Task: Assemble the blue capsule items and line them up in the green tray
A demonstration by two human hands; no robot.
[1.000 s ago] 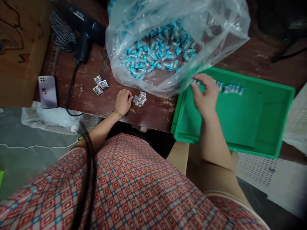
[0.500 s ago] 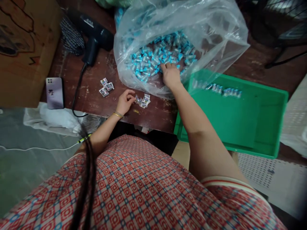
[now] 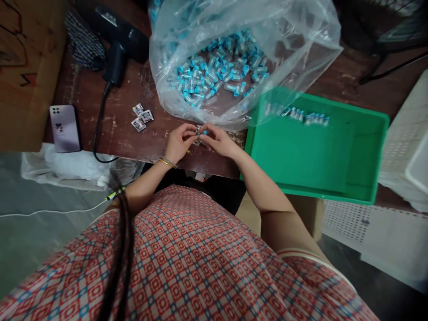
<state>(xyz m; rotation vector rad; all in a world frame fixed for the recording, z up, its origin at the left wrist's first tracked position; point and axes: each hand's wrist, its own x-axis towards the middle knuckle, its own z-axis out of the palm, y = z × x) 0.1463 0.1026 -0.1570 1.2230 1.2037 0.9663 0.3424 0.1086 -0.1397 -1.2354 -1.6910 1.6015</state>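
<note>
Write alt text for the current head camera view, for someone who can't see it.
Left hand and right hand meet over a brown table, at a small blue item, mostly hidden. Beyond sits an open plastic bag of blue-ended bottles; at right, a green tray.

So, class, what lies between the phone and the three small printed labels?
The black cord of the heat gun lies between the phone and the labels, with brown tabletop showing on either side; the head view shows this.
</note>
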